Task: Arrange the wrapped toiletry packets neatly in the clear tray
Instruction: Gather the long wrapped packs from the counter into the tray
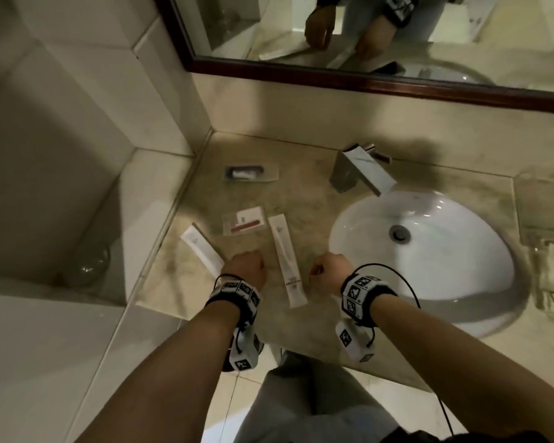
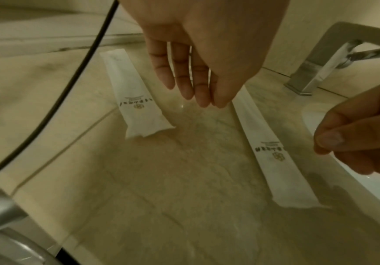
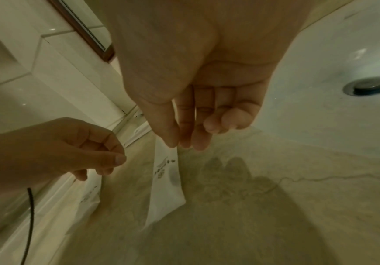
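Marble counter [image 1: 301, 193] runs under your hands, with a white sink [image 1: 429, 260] set into it on the right, a chrome tap [image 1: 359, 174] behind the sink and a framed mirror [image 1: 365, 43] on the wall above. Your left hand [image 1: 245, 270] hangs over the counter with fingers [image 2: 184, 78] straight and relaxed, pointing down, holding nothing. Your right hand [image 1: 331, 271] hangs the same way near the sink's edge, fingers [image 3: 184, 125] loose and empty, their shadow on the marble below. Between your hands lies a long white packet [image 1: 287, 260], flat on the counter, touching neither hand. A second white packet [image 1: 202, 247] lies at an angle just left of your left hand, its near end hidden behind that hand in the head view. Farther back sits a clear packet [image 1: 243, 220] with a red strip inside, and beyond it, near the wall, another clear packet [image 1: 250, 173] holding something dark. At the far right edge of the counter stands the clear tray [image 1: 547, 251], well apart from all four packets; what it holds is too blurred to tell.
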Tool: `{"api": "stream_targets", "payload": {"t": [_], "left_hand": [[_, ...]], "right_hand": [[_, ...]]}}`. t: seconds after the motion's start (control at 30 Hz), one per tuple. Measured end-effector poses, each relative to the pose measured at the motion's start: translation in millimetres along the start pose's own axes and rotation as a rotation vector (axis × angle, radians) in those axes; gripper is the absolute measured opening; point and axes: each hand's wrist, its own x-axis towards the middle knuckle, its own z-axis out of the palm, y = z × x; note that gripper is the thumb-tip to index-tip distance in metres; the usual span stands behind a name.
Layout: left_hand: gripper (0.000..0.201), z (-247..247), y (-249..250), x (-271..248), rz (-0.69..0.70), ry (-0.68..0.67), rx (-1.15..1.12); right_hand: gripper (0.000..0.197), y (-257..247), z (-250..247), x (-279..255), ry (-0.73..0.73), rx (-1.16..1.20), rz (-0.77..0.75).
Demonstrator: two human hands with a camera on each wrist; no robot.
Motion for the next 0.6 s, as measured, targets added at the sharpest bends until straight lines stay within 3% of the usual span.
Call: {"api": "stream_targets", "payload": {"t": [0.2, 0.3, 0.43, 0.6], "left_hand": [[0.024, -12.3, -8.5, 10.7, 0.007, 0.008, -0.022], [0.025, -25.1, -15.8, 23.4, 0.003, 0.014, -0.044], [0.056, -41.6, -12.0, 45.6, 0.056, -0.021, -0.112], [0.08, -48.1, 14.6, 76.5, 0.087, -0.141, -0.187]], "right_hand": [[0.026, -0.8, 13.9, 1.0, -0.048, -0.006, 0.048], [0.04, -1.6, 23.9, -3.7, -0.075, 0.0, 0.073], [0.059, -10.0, 30.0, -3.3, -0.062, -0.194, 0.02], [0.034, -19.4, 32.0, -2.2, -0.087, -0.148, 0.044]]}}
